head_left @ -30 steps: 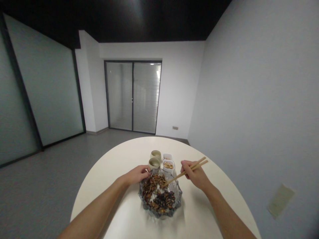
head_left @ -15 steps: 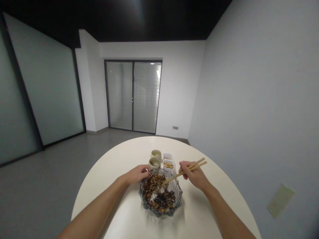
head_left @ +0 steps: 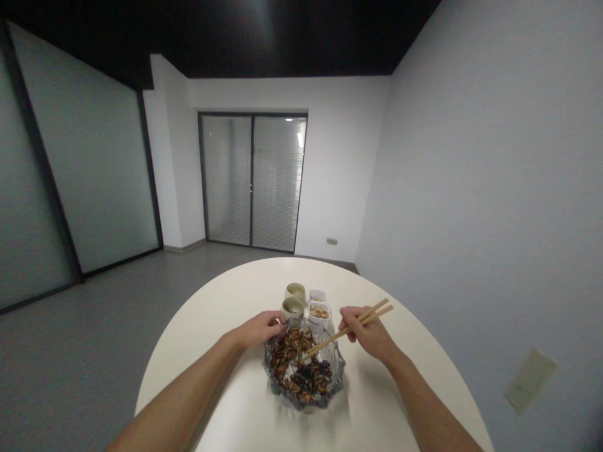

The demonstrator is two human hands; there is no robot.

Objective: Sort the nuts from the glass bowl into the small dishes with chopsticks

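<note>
A clear glass bowl point(head_left: 342, 363) with a scalloped rim stands on the round table point(head_left: 240, 411). Slender brown pieces that look like seeds point(head_left: 285, 351) fill its far left part, while darker, nearly black pieces point(head_left: 311, 376) are heaped on the near side. My left hand point(head_left: 264, 329) is closed on the bowl's far left rim, thumb at the edge, some fingertips hidden. A pair of wooden chopsticks point(head_left: 351, 329) is gripped in my right hand point(head_left: 366, 329). Their tips dip inside the bowl between the two heaps; whether they pinch a piece I cannot tell.
Just beyond the bowl are two olive-green cups point(head_left: 295, 292), one behind the other. Beside them on the right, a small white dish point(head_left: 319, 311) holds pale nuts, with another white dish point(head_left: 317, 295) behind it. A wall point(head_left: 452, 220) rises right of the table.
The chopstick tips have moved slightly nearer to me, down toward the dark heap. My right hand has shifted very little, and my left hand stays on the rim.
</note>
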